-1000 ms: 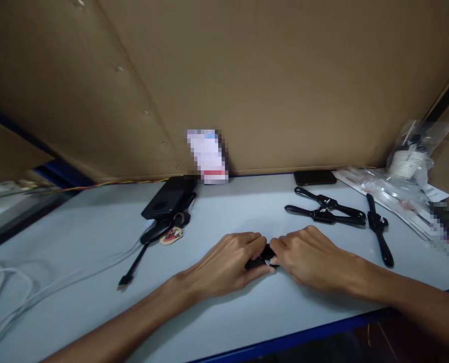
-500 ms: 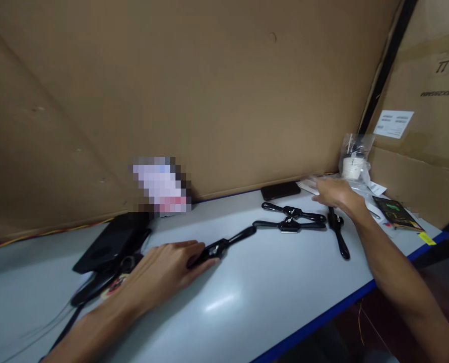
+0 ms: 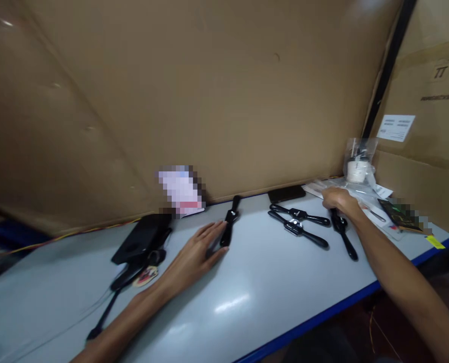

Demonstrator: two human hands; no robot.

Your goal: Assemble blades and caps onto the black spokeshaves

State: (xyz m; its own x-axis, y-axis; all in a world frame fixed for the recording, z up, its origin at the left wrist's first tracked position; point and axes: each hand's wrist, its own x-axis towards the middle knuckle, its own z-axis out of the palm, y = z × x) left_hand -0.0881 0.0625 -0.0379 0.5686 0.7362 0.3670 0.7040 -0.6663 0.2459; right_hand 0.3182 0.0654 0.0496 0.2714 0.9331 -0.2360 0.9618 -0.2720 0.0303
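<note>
My left hand (image 3: 199,249) rests on the table with fingers stretched and apart, its fingertips against a black spokeshave (image 3: 230,222) standing lengthwise away from me. My right hand (image 3: 337,199) is closed over the far handle of another black spokeshave (image 3: 338,224); its fingers are partly hidden from this angle. Between the hands lie two more spokeshaves, a farther one (image 3: 299,215) and a nearer one (image 3: 295,229) set at a slant, with its metal blade part showing.
A dark phone (image 3: 286,194) lies by the cardboard wall (image 3: 247,101). Leaning there is a blurred-out screen (image 3: 182,191). A black case (image 3: 143,239) with cords sits left. On the right are a bagged white tub (image 3: 356,171), plastic wrapping and a dark packet (image 3: 403,217). The table (image 3: 277,297) has a blue edge.
The left spokeshave has swung from slanting to pointing away from me, and my left hand has loosened from it. The nearer middle spokeshave has turned. My right hand has come down onto its spokeshave.
</note>
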